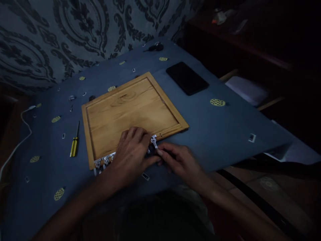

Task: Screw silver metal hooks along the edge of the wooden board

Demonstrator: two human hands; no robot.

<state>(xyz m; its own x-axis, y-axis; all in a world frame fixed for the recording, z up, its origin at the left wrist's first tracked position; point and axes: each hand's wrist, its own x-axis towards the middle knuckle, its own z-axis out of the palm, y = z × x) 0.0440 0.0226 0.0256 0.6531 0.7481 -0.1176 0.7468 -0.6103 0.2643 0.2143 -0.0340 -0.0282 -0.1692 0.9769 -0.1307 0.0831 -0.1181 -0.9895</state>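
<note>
A wooden framed panel (130,107) lies on the cloth-covered table. Along its near edge runs a row of silver metal hooks (105,160), partly hidden by my left hand. My left hand (132,150) grips that near edge, fingers curled over the top and thumb reaching below it. Between the fingertips of my right hand (179,159) is a small silver metal hook piece (154,141), its upper end at the panel's edge. Whether that piece is fastened to the panel I cannot tell. Small dark holes show in the frame just right of it.
Left of the panel lies a yellow-handled screwdriver (74,145). A dark phone or tablet (187,78) rests at the right. Black-handled scissors (155,47) lie at the back. A white cable (23,134) runs down the left side. Past the right edge stands an open drawer (247,90).
</note>
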